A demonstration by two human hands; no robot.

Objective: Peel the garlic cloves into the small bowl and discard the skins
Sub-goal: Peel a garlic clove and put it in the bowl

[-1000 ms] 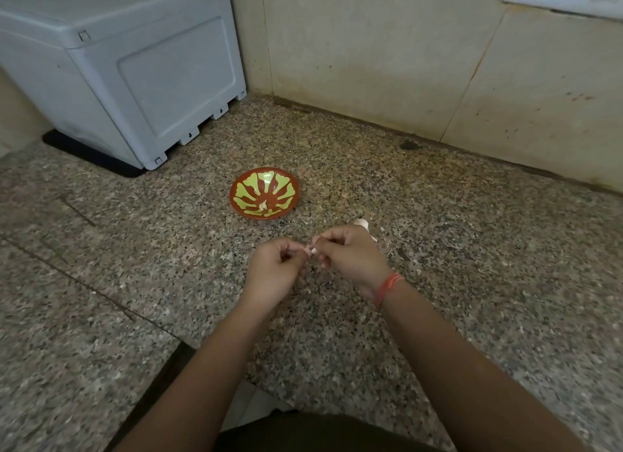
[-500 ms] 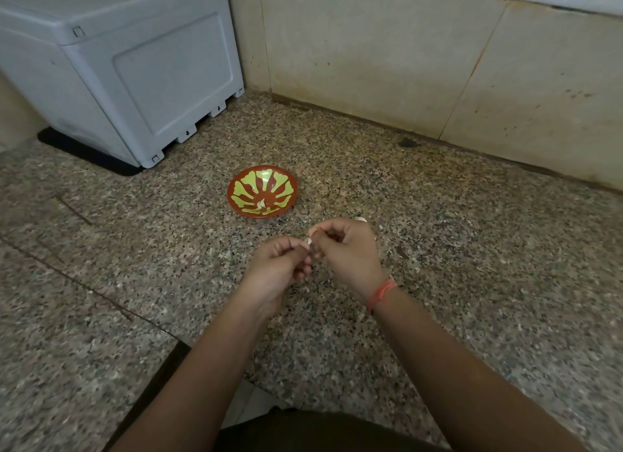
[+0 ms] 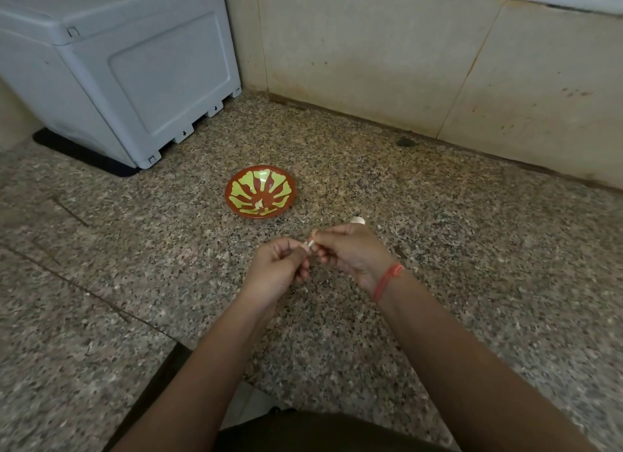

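A small red bowl (image 3: pixel 260 191) with a yellow-green leaf pattern sits on the speckled granite counter (image 3: pixel 455 235), with a pale peeled clove (image 3: pixel 259 204) inside. In front of it my left hand (image 3: pixel 279 269) and my right hand (image 3: pixel 350 252) meet fingertip to fingertip, both pinching one small pale garlic clove (image 3: pixel 310 244) just above the counter. Most of that clove is hidden by my fingers. Behind my right hand, a bit of pale garlic (image 3: pixel 358 220) peeks out on the counter.
A large grey plastic appliance (image 3: pixel 118 70) stands at the back left on a dark mat. A beige tiled wall (image 3: pixel 387 53) closes off the back. The counter's front edge (image 3: pixel 188 347) steps down near my body.
My hands stay together on the clove, with only slight finger movement. The view has shifted a little.
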